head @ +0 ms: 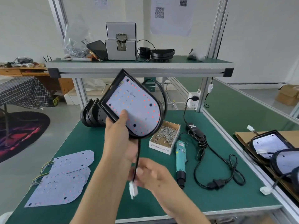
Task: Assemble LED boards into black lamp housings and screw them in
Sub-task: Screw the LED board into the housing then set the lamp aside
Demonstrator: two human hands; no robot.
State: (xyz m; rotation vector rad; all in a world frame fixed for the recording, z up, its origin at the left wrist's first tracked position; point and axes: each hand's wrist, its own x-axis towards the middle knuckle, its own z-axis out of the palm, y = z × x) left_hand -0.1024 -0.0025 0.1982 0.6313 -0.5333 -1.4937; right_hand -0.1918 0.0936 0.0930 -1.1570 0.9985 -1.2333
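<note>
The left hand [119, 131] holds up a black lamp housing [131, 105], flat white LED board [137, 105] inside. At five o'clock, the blurry right hand [152, 173] seems to pinch its thin cable [137, 159].

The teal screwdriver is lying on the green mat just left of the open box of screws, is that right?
Not quite. In the head view the teal screwdriver lies on the green mat just right of the open box of screws, not left of it.
</note>
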